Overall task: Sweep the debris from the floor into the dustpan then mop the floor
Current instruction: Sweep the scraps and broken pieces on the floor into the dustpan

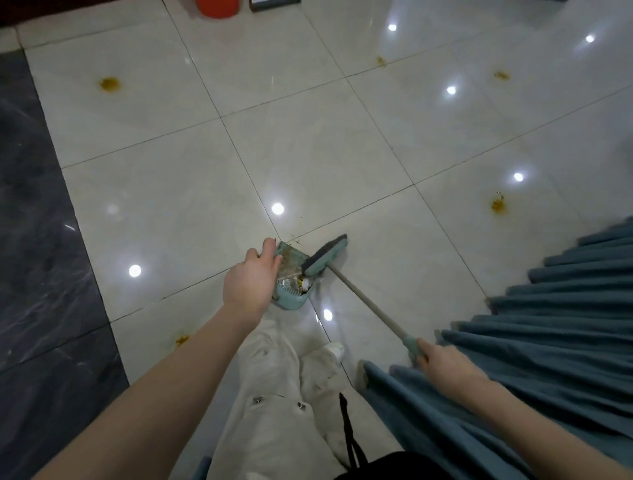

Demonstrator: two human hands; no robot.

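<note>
A teal dustpan (291, 298) rests on the glossy white tiled floor (308, 154) just ahead of my feet. My left hand (251, 277) grips its left side. Scraps of debris (301, 282) lie inside it. A teal broom head (325, 255) with dark bristles sits at the pan's right edge, touching it. The broom's pale handle (370, 303) runs down to the right, where my right hand (445, 363) is closed around its teal grip. Yellow-brown stains mark the floor at the far left (110, 84), at the right (498, 205) and near my left forearm (181, 340).
A blue pleated curtain (555, 308) hangs along the right, close to my right hand. Dark marble flooring (37, 240) borders the left. A red bucket (217, 7) and a dark object (274, 4) stand at the far top edge. My pale trousers and shoe (337, 349) are below the dustpan.
</note>
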